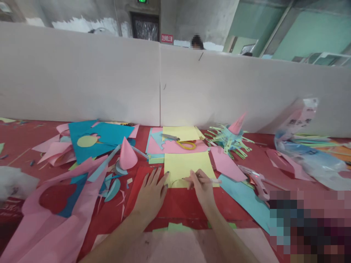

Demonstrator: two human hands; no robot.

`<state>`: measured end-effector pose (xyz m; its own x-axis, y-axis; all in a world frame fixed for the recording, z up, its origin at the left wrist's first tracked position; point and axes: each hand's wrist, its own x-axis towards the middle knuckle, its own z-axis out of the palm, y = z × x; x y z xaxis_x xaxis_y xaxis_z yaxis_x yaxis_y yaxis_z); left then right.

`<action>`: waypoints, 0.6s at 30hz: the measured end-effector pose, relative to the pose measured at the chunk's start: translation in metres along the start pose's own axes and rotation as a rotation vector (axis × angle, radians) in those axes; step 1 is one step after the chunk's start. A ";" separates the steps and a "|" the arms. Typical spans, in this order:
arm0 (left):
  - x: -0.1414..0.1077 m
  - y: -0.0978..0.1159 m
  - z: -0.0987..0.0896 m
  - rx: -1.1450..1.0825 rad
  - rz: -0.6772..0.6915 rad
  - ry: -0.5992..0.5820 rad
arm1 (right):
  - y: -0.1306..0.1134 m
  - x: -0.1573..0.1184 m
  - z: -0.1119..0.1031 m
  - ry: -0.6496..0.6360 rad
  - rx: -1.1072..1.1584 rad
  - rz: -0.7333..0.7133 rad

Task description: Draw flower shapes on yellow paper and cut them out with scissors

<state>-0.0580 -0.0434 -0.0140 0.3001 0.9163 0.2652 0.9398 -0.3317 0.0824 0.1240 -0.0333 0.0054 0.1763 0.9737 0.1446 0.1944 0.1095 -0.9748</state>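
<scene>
A pale yellow sheet of paper (189,164) lies in front of me on the red surface. My left hand (153,185) rests flat, fingers spread, on red paper (137,182) at the sheet's left side, with its thumb and forefinger by the yellow edge. Between the fingers of my right hand (202,184) is a slim, pale pen (215,180), its tip over the lower part of the sheet. A curved line (178,181) shows on the yellow paper near that tip; my right fingers partly cover the area.
Yellow-handled scissors (186,145) lie on coloured sheets beyond. A pink paper cone (127,155) and scraps sit left. To the right are a fringed paper piece with a pink cone (238,124), a glue gun (259,182) and a plastic bag (309,149). A white partition (109,80) stands behind.
</scene>
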 end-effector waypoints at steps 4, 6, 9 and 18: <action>0.000 0.001 -0.001 0.010 0.003 -0.011 | -0.002 0.001 0.002 -0.052 -0.030 -0.047; 0.000 0.001 -0.001 0.011 0.000 -0.018 | -0.002 0.002 0.003 -0.105 -0.048 -0.062; -0.001 0.001 -0.001 0.009 -0.001 -0.020 | -0.002 0.003 0.004 -0.150 -0.085 -0.069; 0.000 0.002 -0.002 -0.002 -0.009 -0.028 | -0.003 0.001 0.005 -0.181 -0.163 -0.061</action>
<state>-0.0569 -0.0443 -0.0116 0.2963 0.9251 0.2377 0.9421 -0.3240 0.0867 0.1185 -0.0315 0.0078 -0.0131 0.9878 0.1549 0.3548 0.1495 -0.9229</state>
